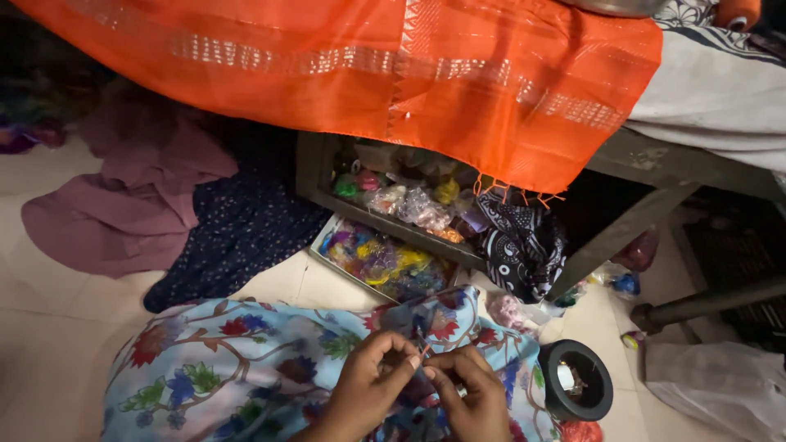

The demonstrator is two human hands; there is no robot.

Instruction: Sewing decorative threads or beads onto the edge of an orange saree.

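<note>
Thin orange-red thread pinched low centre between both hands over lap, kept taut for fine work; left hand fingertips closed on it, right hand likewise; light-blue floral fabric beneath; black round container within reach; orange silk cloth draped beyond

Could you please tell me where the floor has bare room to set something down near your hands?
Bare tile lies at lower left, between the mauve cloth and the floral fabric, and a narrow strip before the tray of coloured threads. It is crowded right of the hands, around the round black container.
</note>
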